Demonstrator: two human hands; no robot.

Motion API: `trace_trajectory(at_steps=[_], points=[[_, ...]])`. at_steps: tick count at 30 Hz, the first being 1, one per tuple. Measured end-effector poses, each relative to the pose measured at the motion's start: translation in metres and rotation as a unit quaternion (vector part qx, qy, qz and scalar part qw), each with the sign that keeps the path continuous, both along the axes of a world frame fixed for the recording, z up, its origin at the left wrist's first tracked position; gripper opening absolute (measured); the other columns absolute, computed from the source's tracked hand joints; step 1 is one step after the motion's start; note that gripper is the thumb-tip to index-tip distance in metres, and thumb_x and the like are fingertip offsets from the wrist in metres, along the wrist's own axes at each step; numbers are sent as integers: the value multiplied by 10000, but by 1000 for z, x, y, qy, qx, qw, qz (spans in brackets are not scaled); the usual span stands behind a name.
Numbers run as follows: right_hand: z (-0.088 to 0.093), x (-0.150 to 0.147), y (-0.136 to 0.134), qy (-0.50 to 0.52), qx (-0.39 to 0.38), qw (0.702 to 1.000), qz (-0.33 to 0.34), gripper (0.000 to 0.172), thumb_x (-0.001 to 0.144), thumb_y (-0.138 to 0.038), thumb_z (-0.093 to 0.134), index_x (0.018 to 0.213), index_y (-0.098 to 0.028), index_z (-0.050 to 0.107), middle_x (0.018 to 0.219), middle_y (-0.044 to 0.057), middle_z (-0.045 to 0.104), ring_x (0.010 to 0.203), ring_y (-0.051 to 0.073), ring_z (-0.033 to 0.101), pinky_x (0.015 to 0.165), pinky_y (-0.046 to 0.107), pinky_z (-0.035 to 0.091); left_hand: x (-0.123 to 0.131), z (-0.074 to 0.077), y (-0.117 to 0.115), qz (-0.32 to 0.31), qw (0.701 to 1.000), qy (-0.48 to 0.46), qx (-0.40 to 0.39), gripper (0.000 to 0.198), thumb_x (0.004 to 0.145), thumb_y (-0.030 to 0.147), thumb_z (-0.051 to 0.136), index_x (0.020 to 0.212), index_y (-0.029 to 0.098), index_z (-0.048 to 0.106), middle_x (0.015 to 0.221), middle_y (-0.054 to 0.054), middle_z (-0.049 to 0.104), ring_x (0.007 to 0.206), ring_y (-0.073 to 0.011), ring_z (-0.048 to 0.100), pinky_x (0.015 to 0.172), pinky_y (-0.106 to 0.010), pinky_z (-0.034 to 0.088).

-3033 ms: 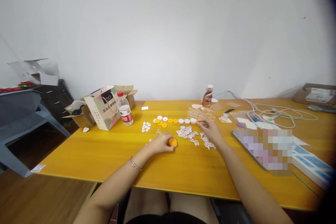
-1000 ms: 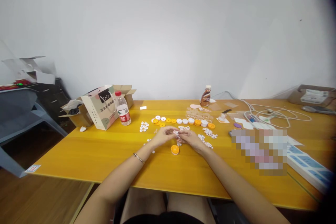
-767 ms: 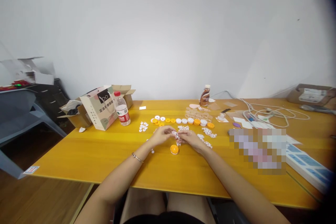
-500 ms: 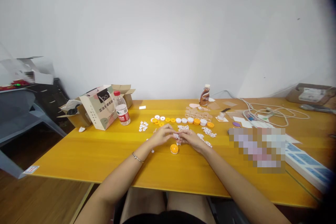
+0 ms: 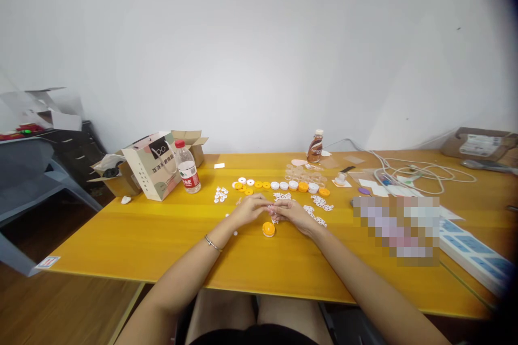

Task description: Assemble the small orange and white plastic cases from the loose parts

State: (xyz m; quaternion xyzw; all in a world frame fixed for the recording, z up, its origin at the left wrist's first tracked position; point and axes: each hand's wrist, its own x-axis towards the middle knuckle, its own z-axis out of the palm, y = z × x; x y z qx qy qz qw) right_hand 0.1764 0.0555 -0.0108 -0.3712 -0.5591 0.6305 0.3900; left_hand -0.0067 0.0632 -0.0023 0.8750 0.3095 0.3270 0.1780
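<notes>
My left hand (image 5: 250, 209) and my right hand (image 5: 294, 212) meet over the middle of the yellow table (image 5: 162, 242), fingers pinched together on a small white patterned piece (image 5: 274, 210) held between them. Just below the hands an orange round cap (image 5: 268, 229) lies on the table. More white patterned pieces (image 5: 319, 206) are scattered to the right of my right hand. A row of orange and white caps (image 5: 279, 185) runs behind the hands. A silver bracelet sits on my left wrist.
A paper bag (image 5: 156, 166), water bottle (image 5: 186, 174) and cardboard box stand at the back left. A brown drink bottle (image 5: 315, 146), clear small cups (image 5: 305, 173), white cables (image 5: 421, 172), a blurred flat device (image 5: 396, 223) and a blue-printed sheet (image 5: 473, 250) lie to the right.
Three seconds ago my left hand held the orange cap and my right reached to the cap row. Since then both came together on the white piece; over the last second they barely moved.
</notes>
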Motion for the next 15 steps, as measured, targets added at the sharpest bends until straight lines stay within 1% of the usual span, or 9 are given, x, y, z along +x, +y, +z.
trace_trajectory(at_steps=[3, 5, 8, 10, 13, 15], points=[[-1, -1, 0, -13, 14, 1000, -8, 245, 577, -341, 694, 683, -135, 615, 565, -5, 624, 531, 86, 570, 541, 197, 442, 2, 2, -3, 2, 1000, 13, -3, 259, 820, 256, 464, 1042, 225, 594, 879, -46, 584, 823, -140, 535, 768, -258, 416], [-1, -1, 0, -16, 27, 999, -22, 265, 558, -360, 699, 664, -134, 611, 550, -5, 620, 512, 86, 558, 523, 200, 428, 3, 3, -5, -1, 1000, 12, -11, 261, 817, 250, 469, 1047, 222, 589, 902, -48, 588, 836, -144, 537, 779, -264, 414], [-1, 0, 2, -5, 46, 997, -68, 287, 540, -380, 703, 644, -136, 593, 562, 1, 622, 478, 84, 535, 486, 204, 413, 4, 4, -6, -4, 1000, -6, -16, 287, 804, 239, 491, 1081, 207, 560, 935, -56, 593, 860, -150, 539, 805, -276, 408], [0, 3, 5, 10, 51, 993, -103, 293, 555, -399, 689, 652, -152, 565, 569, -4, 616, 464, 84, 527, 464, 203, 407, 3, 4, -6, 3, 1000, -21, -11, 292, 801, 230, 495, 1085, 192, 551, 952, -63, 594, 877, -152, 536, 824, -282, 401], [1, 8, 9, 35, 56, 987, -149, 303, 602, -445, 642, 694, -191, 505, 621, -4, 620, 524, 106, 570, 503, 218, 442, 2, 5, -5, -8, 1000, -13, -15, 241, 807, 220, 484, 1022, 180, 585, 950, -67, 596, 881, -148, 537, 830, -278, 399], [2, 10, 11, 58, 58, 982, -167, 316, 614, -466, 627, 710, -208, 471, 699, 11, 639, 608, 134, 610, 576, 252, 477, 1, 3, -3, -45, 998, 15, -33, 232, 807, 213, 483, 1008, 192, 599, 965, -64, 592, 892, -144, 536, 828, -268, 403]])
